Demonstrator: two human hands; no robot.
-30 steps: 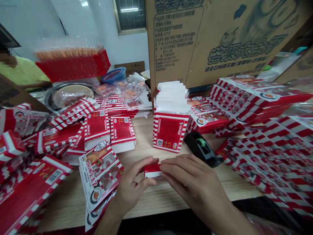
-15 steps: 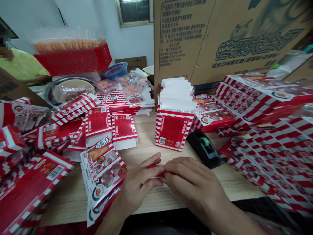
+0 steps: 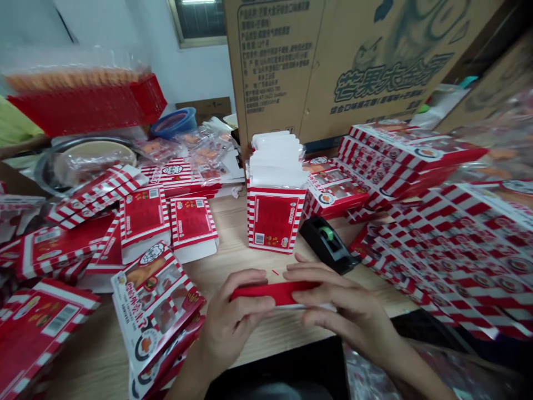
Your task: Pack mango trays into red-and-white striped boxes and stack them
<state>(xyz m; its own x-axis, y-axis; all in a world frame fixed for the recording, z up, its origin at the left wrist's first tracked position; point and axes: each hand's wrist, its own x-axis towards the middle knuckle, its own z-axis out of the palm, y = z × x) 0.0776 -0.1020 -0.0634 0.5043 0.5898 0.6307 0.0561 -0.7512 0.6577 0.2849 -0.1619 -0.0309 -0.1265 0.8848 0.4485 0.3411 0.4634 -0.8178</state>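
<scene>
Between my two hands, above the table's front part, is a red cardboard box (image 3: 287, 293) seen nearly edge-on, with a white edge below. My left hand (image 3: 235, 311) grips its left end, thumb and fingers closed around it. At the right end, my right hand (image 3: 345, 303) holds it with fingers somewhat spread along the side. A small red sliver (image 3: 275, 273) lies on the wood just beyond. Left of my left hand are several printed window boxes (image 3: 156, 305), stacked askew. Past my right hand sits a black tape dispenser (image 3: 327, 244) with a green roll.
A red-and-white striped carton (image 3: 275, 219) packed with white pieces stands ahead, before a large brown carton (image 3: 283, 72). Stacked striped boxes (image 3: 458, 250) crowd the right side. More boxes (image 3: 62, 239) lie heaped at left, with a blue basket (image 3: 175, 122) behind.
My view has swung right, so things sit further left. The box in my hands has come into fuller view, its long red side showing, and my hands are further apart.
</scene>
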